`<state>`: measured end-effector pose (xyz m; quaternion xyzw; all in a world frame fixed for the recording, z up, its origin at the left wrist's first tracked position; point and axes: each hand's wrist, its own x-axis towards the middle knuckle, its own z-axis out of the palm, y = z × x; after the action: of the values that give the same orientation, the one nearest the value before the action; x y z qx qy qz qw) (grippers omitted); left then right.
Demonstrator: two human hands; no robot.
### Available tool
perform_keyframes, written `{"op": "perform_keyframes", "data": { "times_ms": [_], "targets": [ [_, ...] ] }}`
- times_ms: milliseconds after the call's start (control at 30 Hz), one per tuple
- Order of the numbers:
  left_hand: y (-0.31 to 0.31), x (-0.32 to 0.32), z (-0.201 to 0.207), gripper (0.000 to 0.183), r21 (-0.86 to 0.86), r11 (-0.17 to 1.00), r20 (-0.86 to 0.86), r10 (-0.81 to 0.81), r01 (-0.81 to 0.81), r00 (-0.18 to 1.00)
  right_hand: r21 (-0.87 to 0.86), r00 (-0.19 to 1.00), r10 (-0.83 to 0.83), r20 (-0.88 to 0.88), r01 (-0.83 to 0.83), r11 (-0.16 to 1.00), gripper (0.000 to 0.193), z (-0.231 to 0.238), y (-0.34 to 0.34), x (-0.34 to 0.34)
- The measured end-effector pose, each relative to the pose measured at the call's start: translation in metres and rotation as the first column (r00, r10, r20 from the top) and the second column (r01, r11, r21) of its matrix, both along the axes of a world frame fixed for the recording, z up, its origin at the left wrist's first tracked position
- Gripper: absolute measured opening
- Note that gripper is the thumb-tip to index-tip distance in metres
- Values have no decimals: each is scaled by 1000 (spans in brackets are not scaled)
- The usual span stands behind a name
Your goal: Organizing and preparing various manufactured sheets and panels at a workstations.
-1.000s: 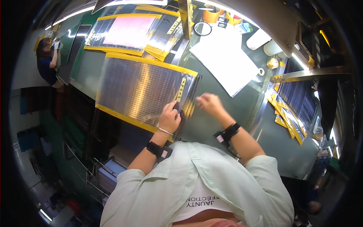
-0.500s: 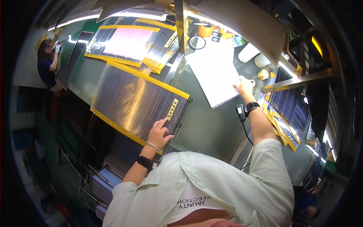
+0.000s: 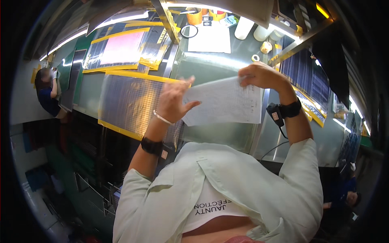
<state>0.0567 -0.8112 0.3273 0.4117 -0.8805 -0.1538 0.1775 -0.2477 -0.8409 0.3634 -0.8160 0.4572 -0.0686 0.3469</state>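
My right hand (image 3: 263, 76) pinches the upper right corner of a thin white paper sheet (image 3: 227, 105) with faint print on it. The sheet hangs tilted over the green-grey tabletop in front of me. My left hand (image 3: 172, 99) is slightly blurred, its thumb and fingers spread apart, close to the sheet's left edge. Beneath and left of that hand lies a dark, finely gridded translucent panel (image 3: 125, 97) edged with yellow tape. The hand hides the panel's right part, and I cannot tell whether it touches the panel.
More white paper (image 3: 208, 47) lies at the back, near a black-rimmed round lens (image 3: 189, 31) and white cylinders (image 3: 244, 28). Taped panels (image 3: 156, 44) stand back left, one bearing a pink sheet (image 3: 121, 47). Metal posts (image 3: 165, 20) rise from the table. A co-worker (image 3: 48, 91) is far left.
My right hand has lifted the paper sheet and drawn it nearer, left of where it was. My left hand has risen off the panel's label area and spread its fingers.
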Motion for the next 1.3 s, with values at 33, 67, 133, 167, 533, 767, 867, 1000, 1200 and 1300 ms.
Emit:
{"op": "perform_keyframes", "data": {
  "times_ms": [33, 67, 133, 167, 533, 767, 867, 1000, 1200, 1300],
  "targets": [
    [2, -2, -12, 31, 270, 962, -179, 23, 26, 984, 17, 1000, -14, -22, 14, 1000, 16, 8, 1, 9],
    [9, 2, -18, 31, 270, 962, -172, 21, 26, 985, 34, 999, -25, -44, 26, 999, 16, 12, 3, 15],
    [22, 5, -21, 21, 613, 789, -240, 133, 44, 962, -289, 989, -98, 107, 125, 949, 17, 6, 9, 15],
    [31, 10, -32, 18, 579, 815, -339, 205, 32, 918, -560, 958, -116, 263, 250, 790, 18, 3, 11, 16],
    [107, 63, -70, 19, 881, 473, -450, 833, 8, 323, 165, 269, -93, 959, -258, 952, 9, 174, 116, 54],
    [132, 53, -65, 18, 877, 475, -447, 862, -73, 240, -107, -323, -93, 942, -551, 828, 14, 153, 125, 47],
    [137, 52, -63, 18, 872, 483, -454, 860, -85, 232, -124, -371, -129, 920, -586, 801, 17, 149, 131, 40],
    [140, 53, -68, 18, 845, 526, -495, 838, -96, 231, -133, -408, -179, 895, -628, 767, 20, 143, 140, 23],
    [141, 45, -60, 16, 836, 522, -468, 838, -166, 279, -303, -535, -14, 844, -500, 811, 12, 148, 125, 65],
    [139, 44, -63, 18, 802, 576, -514, 800, -156, 310, -357, -422, -72, 904, -835, 418, 17, 147, 101, 55]
  ]
}}
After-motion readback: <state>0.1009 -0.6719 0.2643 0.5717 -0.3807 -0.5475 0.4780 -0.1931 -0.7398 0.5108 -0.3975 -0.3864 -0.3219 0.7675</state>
